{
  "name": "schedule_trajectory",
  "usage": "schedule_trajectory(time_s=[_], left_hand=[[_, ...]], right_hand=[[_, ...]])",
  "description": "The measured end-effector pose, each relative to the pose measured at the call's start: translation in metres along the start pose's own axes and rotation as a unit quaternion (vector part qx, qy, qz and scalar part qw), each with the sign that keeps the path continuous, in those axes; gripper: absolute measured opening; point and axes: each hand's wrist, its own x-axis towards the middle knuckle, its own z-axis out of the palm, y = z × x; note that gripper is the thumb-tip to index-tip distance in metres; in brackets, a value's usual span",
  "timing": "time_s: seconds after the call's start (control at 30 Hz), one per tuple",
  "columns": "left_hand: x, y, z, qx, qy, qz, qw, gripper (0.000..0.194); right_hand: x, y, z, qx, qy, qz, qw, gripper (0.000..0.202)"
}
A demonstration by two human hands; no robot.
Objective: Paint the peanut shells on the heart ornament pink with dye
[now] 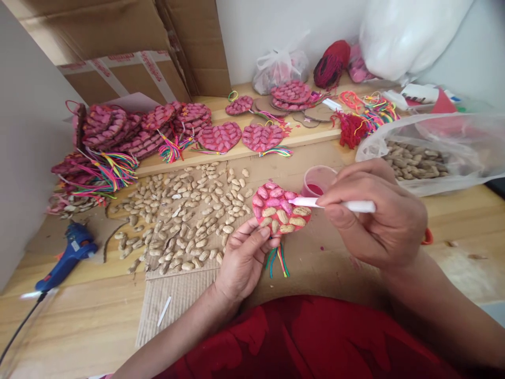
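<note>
My left hand pinches the lower left edge of a red heart-shaped piece covered with peanuts. Its upper peanuts are pink and its lower ones are bare tan. Colored strings hang beneath it. In my right hand is a white brush, its pink tip touching a peanut near the middle of the heart. Just behind the heart stands a small clear cup with pink liquid inside.
Loose peanuts spread over cardboard at the left, beside a blue glue gun. Finished-looking pink hearts line the back ledge. A plastic bag of peanuts lies at the right. Red yarn sits at the back.
</note>
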Motion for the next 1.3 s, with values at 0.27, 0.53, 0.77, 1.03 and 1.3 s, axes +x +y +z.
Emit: schedule_trajectory(time_s=[0.27, 0.53, 0.77, 1.03, 1.3], left_hand=[[0.000, -0.001, 0.000, 0.005, -0.003, 0.004, 1.000, 0.016], [0.000, 0.000, 0.002, -0.002, 0.011, 0.007, 1.000, 0.017], [0.000, 0.000, 0.003, 0.006, 0.013, 0.005, 1.000, 0.018], [-0.001, 0.001, 0.003, 0.000, 0.008, 0.004, 1.000, 0.020], [0.000, -0.001, 0.003, 0.007, 0.018, 0.014, 1.000, 0.018]], right_hand=[[0.001, -0.003, -0.003, 0.016, 0.010, -0.049, 0.999, 0.008], [0.002, -0.002, 0.000, 0.041, 0.002, -0.033, 0.999, 0.010], [0.002, -0.003, 0.001, 0.055, 0.005, -0.004, 0.998, 0.011], [0.002, -0.006, 0.004, 0.094, 0.033, 0.045, 0.994, 0.010], [0.001, 0.019, -0.001, -0.063, 0.177, 0.118, 0.975, 0.010]])
